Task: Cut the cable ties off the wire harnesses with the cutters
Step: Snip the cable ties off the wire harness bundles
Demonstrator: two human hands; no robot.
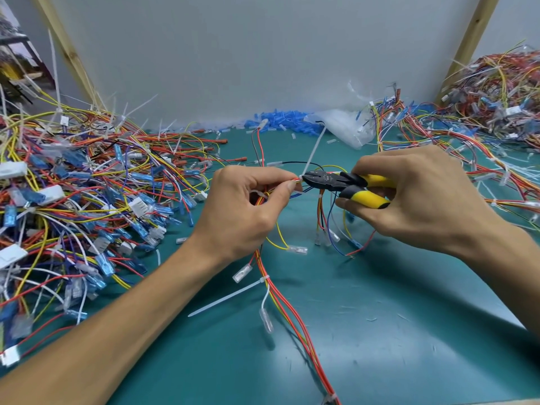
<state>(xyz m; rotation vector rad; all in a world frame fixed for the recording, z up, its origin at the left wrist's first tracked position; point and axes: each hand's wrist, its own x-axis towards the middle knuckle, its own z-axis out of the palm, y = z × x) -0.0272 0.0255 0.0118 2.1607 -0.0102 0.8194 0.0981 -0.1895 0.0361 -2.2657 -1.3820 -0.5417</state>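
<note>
Our left hand [248, 209] pinches the harness [287, 317] between thumb and forefinger above the green mat [409, 317], its wires trailing toward us. Our right hand [415, 194] grips the cutters [333, 182] by their yellow handles, tips at the white tie [313, 153] just beside the left fingertips. A heap of harnesses [73, 185] lies to the left

The right hand [415, 197] hides part of the yellow-and-black cutter handles [369, 199]; the red-and-yellow wire bundle [292, 313] leaves the bottom edge.
</note>
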